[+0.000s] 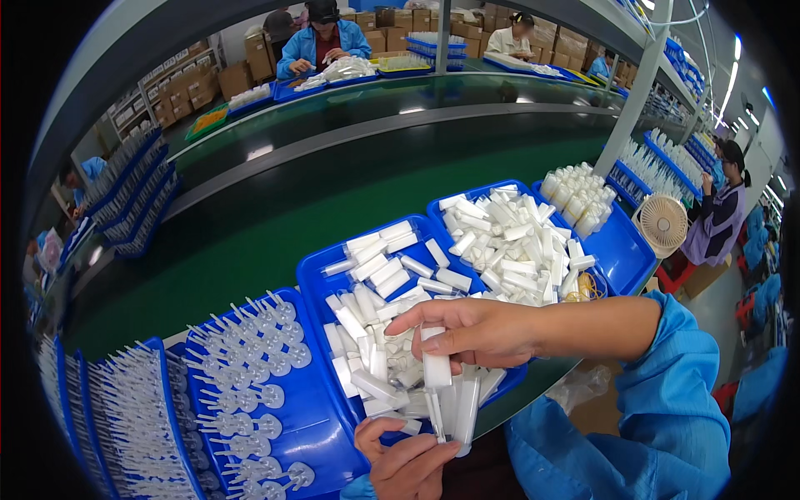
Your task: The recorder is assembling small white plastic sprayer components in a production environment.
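Note:
My right hand (487, 329) reaches in from the right, its thumb and fingers closed on a white rectangular plastic tube (436, 367) with a clear end. Just below, my left hand (408, 467) pinches the lower ends of several slim clear and white tubes (467, 408), which stand upright, fanned slightly apart. The tube in my right hand meets the tops of this bunch; whether it is part of the bunch I cannot tell. Both hands are over the near edge of a blue tray (310, 279) strewn with similar white tubes (387, 275).
Beyond it, another blue tray (435, 218) is heaped with white tubes. Further right, a blue tray (621, 254) holds upright white bottles (577, 196). Left, trays carry thin white stems on clear round bases (271, 396). A small fan (662, 225) stands right; a green conveyor (275, 212) runs behind.

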Demonstrator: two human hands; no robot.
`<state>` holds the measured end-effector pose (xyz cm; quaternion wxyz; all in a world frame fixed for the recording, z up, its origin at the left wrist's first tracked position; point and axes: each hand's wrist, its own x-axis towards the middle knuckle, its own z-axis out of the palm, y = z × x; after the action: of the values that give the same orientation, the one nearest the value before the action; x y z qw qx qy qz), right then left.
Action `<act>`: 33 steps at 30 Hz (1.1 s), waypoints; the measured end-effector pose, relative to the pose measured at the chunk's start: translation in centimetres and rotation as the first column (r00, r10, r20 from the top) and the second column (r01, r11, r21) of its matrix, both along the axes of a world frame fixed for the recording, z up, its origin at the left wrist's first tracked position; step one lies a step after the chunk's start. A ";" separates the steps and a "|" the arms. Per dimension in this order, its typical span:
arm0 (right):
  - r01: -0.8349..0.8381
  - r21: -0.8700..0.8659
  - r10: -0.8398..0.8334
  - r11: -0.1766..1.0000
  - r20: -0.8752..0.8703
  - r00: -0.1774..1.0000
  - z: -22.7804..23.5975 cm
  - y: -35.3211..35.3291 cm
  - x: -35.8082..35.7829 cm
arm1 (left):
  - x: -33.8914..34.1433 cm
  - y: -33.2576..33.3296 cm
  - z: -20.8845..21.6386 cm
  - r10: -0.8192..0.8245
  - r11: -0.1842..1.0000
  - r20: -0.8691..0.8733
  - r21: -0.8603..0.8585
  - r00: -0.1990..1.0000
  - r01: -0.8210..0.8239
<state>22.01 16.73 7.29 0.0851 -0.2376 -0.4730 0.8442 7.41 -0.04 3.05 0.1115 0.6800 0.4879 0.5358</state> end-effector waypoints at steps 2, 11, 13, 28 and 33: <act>0.019 -0.033 -0.019 0.999 -0.013 1.000 0.1 -0.3 0.1 | 0.1 0.1 0.1 -0.017 1.000 0.000 0.002 1.000 0.017; 0.027 0.115 -0.032 0.993 0.035 0.999 0.2 -0.9 0.6 | 0.5 0.4 0.1 -0.053 0.999 0.040 -0.004 0.998 0.054; -0.061 0.370 0.029 0.927 0.091 0.995 0.4 -0.6 0.9 | 0.4 0.3 -0.1 -0.062 0.998 0.032 -0.010 0.998 0.063; -0.259 0.634 0.124 0.729 0.250 0.960 0.8 -2.5 2.1 | 0.3 0.0 0.4 -0.087 0.996 -0.187 -0.042 0.979 0.081; -0.199 0.760 0.115 0.619 0.164 0.980 0.2 -4.3 1.7 | 0.3 -0.6 -0.7 0.050 0.993 -0.090 0.113 0.995 -0.040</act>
<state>23.68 12.42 7.47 0.0809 -0.1775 -0.8110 0.5516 7.68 -0.65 2.31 0.0388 0.6982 0.4771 0.5323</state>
